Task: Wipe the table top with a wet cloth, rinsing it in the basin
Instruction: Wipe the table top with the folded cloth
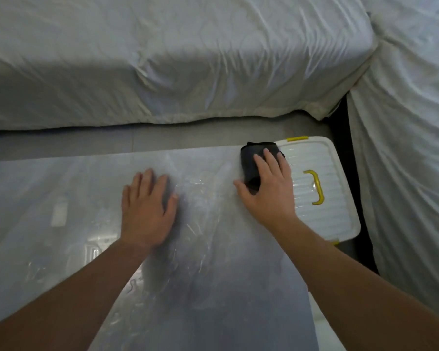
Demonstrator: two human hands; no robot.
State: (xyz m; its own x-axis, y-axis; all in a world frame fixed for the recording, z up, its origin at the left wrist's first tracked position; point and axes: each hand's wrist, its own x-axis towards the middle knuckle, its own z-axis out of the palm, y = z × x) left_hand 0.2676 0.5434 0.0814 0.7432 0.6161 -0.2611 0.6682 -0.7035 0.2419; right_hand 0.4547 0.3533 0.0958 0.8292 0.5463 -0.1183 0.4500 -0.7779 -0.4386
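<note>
- The right hand (pixel 269 188) lies flat on the dark cloth (pixel 250 159), fingers fairly straight and spread, thumb out on the table; it presses rather than pinches, likely to keep the whole cloth on the surface.
- The cloth sits folded at the far right corner of the table top (pixel 61 188), just beside a white box (pixel 337 214) with a yellow handle (pixel 319 188).
- The left hand (pixel 147 209) rests palm down, fingers extended, holding nothing, probably bracing.
- Wet streaks (pixel 200 198) between the hands suggest wiping is under way.
- No basin shows; a white-sheeted bed (pixel 162 59) lies beyond.
</note>
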